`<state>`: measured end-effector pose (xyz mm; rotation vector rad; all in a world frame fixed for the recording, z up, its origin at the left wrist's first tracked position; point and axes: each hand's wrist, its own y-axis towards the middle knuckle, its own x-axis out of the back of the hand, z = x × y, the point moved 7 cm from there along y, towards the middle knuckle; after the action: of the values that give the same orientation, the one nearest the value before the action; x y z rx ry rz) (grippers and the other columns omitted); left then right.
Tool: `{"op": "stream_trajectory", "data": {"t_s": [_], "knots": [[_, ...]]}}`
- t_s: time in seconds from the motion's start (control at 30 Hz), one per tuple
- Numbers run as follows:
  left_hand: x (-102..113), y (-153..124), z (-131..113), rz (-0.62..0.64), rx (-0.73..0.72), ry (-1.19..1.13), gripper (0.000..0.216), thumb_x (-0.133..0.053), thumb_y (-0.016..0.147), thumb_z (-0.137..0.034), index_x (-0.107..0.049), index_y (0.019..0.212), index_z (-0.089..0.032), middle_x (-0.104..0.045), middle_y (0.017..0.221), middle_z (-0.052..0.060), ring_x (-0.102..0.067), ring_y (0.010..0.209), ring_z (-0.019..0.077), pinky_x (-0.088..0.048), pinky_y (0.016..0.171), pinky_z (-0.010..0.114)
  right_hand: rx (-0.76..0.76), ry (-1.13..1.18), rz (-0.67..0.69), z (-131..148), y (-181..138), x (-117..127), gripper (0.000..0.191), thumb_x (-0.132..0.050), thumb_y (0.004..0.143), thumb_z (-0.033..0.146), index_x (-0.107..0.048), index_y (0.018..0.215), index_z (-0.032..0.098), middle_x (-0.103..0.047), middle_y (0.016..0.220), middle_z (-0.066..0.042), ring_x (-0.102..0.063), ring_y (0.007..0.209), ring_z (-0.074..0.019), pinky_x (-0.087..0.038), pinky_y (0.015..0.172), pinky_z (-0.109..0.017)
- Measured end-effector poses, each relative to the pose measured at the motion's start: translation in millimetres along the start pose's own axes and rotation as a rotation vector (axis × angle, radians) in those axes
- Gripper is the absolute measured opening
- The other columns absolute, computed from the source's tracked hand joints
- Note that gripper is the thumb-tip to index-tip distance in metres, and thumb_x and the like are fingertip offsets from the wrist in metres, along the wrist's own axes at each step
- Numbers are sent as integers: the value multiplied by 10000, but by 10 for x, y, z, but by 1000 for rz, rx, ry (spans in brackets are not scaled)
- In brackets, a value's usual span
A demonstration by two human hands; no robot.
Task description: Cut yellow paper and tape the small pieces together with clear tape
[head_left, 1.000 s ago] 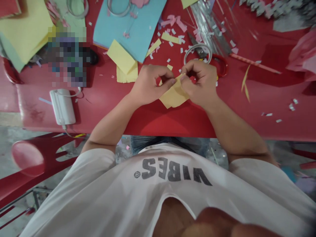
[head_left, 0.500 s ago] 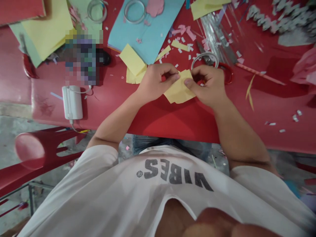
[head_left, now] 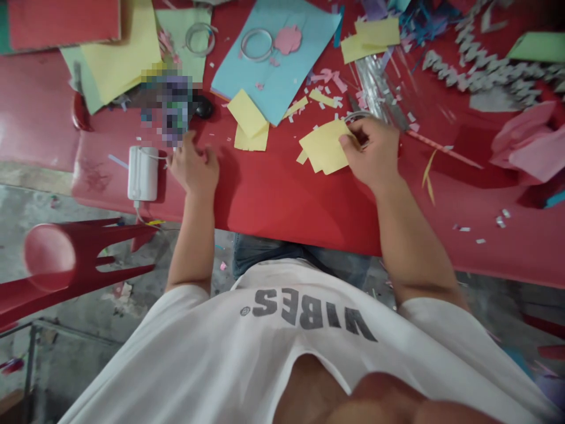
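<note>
Yellow paper pieces (head_left: 325, 148), trimmed along their lower edge, are pinched between the thumb and fingers of my right hand (head_left: 375, 152). A ring of tape (head_left: 358, 115) is partly hidden behind that hand. To the left, my left hand (head_left: 194, 168) is over the table with its fingers apart and holds nothing. It is beside a white power bank (head_left: 143, 174) with a cable and just below a blurred-out object (head_left: 174, 112). Between my hands, farther back, two yellow paper pieces (head_left: 249, 115) overlap on the red table (head_left: 273, 194).
Blue paper (head_left: 282, 65) carries a tape roll (head_left: 256, 45) and a pink paper cutout (head_left: 288, 39). Red-handled scissors (head_left: 78, 106) lie at the left. Clear plastic strips (head_left: 373, 82), a striped stick (head_left: 445, 150) and pink crumpled paper (head_left: 529, 141) are at the right. A red chair (head_left: 79, 247) stands below left.
My left hand has let go of the yellow paper and moved left toward the power bank. My right hand keeps the paper. The view has shifted a little.
</note>
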<state>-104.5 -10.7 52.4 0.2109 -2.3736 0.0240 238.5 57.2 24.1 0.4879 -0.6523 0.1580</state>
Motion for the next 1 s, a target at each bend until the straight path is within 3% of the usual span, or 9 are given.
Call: {"op": "stream_trajectory", "data": {"t_s": [0.13,0.27,0.33,0.4,0.53,0.67,0.77,0.87,1.0], "knots": [[203,-164,393,-116,130,163,615,-767,857,-493,-568,1395,-270,-728,1209,115,-642,1270,362,-510,1053,545,104,-110,47,114,-7,36,88,-618,1000,345,-641,999,260,-686,991,-79,-682,971,-329,-556,887,-492],[547,-320,956,-430,426,355,614,-700,880,-450,-545,1433,-230,-637,1414,185,-575,1368,421,-396,1163,639,139,-139,62,156,-10,-11,79,-612,978,331,-632,973,254,-692,974,-83,-674,967,-323,-552,880,-479],[589,-322,1109,-461,447,388,611,-675,890,-437,-540,1442,-212,-592,1466,210,-551,1391,443,-354,1185,660,156,-141,59,165,-5,-32,80,-615,960,327,-629,947,249,-689,954,-83,-668,957,-321,-547,873,-475],[578,-296,1156,-459,389,387,530,-641,909,-399,-575,1400,-212,-656,1348,183,-610,1307,407,-398,1158,611,161,-138,62,169,3,-45,72,-620,945,318,-627,932,247,-686,940,-81,-664,944,-314,-542,865,-468],[587,-301,1142,-522,283,345,368,-544,963,-317,-631,1295,-182,-681,899,62,-687,914,261,-523,945,426,152,-70,36,183,14,-34,46,-644,911,288,-634,890,248,-662,873,-54,-646,843,-275,-532,814,-441],[629,-316,1158,-582,214,294,267,-560,960,-279,-689,1164,-163,-665,870,35,-646,836,193,-519,868,347,48,132,25,143,-3,-93,63,-702,871,304,-670,891,254,-651,791,-14,-606,697,-227,-503,688,-402],[537,-306,1098,-524,148,246,232,-576,954,-283,-719,1104,-178,-684,880,31,-648,839,179,-524,865,332,-80,351,68,104,-40,-241,130,-737,843,347,-689,927,261,-693,820,-9,-639,702,-231,-497,627,-386],[300,-311,844,-425,60,98,201,-568,949,-263,-715,1059,-182,-716,925,45,-670,862,165,-537,842,306,-148,486,91,126,-71,-367,178,-762,829,400,-694,920,263,-712,848,-14,-670,761,-245,-533,657,-399],[-172,-216,178,-141,-112,-208,234,-604,965,-334,-690,1141,-207,-762,1005,57,-713,901,146,-554,814,272,-215,575,62,123,-67,-403,260,-811,795,474,-691,898,266,-729,881,-25,-678,810,-256,-566,700,-417]]}}
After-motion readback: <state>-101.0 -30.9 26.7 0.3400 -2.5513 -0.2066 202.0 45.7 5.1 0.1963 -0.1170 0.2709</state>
